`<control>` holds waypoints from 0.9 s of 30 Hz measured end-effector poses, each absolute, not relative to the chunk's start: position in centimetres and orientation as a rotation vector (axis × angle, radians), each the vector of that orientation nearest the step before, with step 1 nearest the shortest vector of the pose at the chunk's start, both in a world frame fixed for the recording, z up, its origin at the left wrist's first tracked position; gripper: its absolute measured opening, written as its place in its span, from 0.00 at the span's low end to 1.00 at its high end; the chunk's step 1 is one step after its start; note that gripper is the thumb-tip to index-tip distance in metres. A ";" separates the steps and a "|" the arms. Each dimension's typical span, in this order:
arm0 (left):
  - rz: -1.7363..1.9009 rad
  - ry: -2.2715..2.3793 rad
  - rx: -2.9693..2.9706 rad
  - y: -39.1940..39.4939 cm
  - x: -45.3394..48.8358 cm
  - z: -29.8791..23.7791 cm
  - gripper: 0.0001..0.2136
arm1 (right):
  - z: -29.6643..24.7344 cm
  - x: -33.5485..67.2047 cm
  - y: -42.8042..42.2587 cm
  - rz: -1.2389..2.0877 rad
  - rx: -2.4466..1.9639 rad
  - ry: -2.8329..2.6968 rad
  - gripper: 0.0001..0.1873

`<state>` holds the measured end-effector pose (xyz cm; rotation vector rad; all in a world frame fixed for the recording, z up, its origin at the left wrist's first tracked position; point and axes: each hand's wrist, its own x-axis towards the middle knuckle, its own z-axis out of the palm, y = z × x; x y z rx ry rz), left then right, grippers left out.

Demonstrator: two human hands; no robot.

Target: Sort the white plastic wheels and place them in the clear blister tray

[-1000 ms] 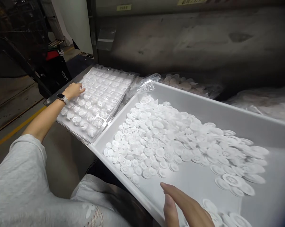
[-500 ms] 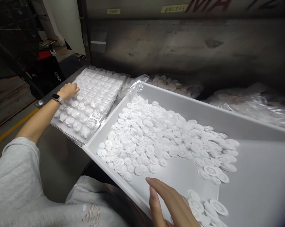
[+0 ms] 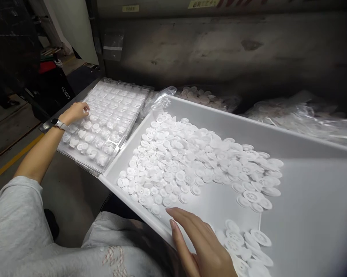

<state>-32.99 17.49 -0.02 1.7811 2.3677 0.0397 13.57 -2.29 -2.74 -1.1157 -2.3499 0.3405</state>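
Observation:
Over the left edge of a clear plastic compartment tray (image 3: pixel 118 100), my left hand (image 3: pixel 77 111) bends its fingers down close to the cells. Its fingertips are pressed near each other, and whatever they hold is too small to make out. The nearer cells hold small white round pieces (image 3: pixel 89 137). Above the near side of a large grey-white bin (image 3: pixel 300 192), my right hand (image 3: pixel 200 244) has thumb and forefinger apart and nothing between them. A broad heap of white plastic discs (image 3: pixel 187 154), some with holes, lies in the bin, and a smaller cluster (image 3: pixel 248 246) is beside my right hand.
Behind the bin lie clear plastic bags (image 3: pixel 308 119) of round pieces, and a crumpled bag end (image 3: pixel 160 100) sits between tray and bin. A dark metal panel (image 3: pixel 190 50) rises behind. At far left is a floor with a yellow line (image 3: pixel 14 161).
The view has shifted a little. My left hand has drawn slightly back, its fingers a bit looser. My right hand has moved slightly left and up over the bin's near side.

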 end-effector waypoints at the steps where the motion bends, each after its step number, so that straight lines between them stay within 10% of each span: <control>1: 0.054 2.370 1.803 17.2 -32.8 0.1 0.18 | -2.6 14.0 -2.1 0.340 -1.103 -2.420 0.12; 10: 0.857 2.317 1.931 8.9 -26.4 2.0 0.17 | -7.2 15.9 4.3 -0.138 -0.721 -2.828 0.38; 27: 1.405 1.747 1.974 -0.9 -18.4 -1.1 0.07 | -12.6 9.1 10.6 -0.113 -0.283 -2.663 0.18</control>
